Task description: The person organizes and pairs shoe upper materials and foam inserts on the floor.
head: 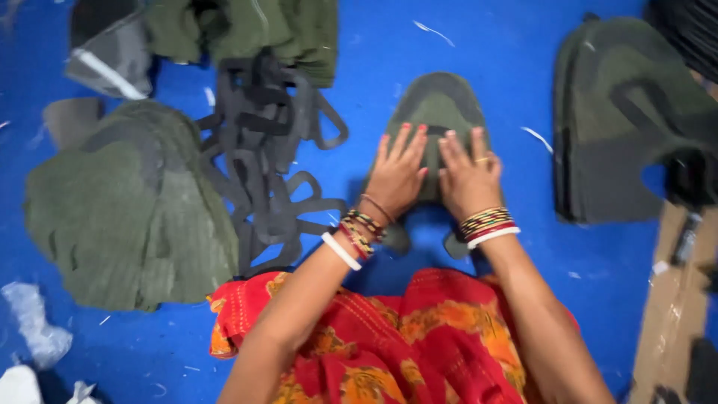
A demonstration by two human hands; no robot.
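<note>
Pressing flat, fingers spread, left hand (pixel 396 176) and right hand (pixel 467 179) side by side on an olive fabric piece (pixel 437 101) at centre frame on the blue floor (pixel 508 67). Tangled black strips (pixel 265 157) left of it; stacked green pieces (pixel 127 209) at far left.
</note>
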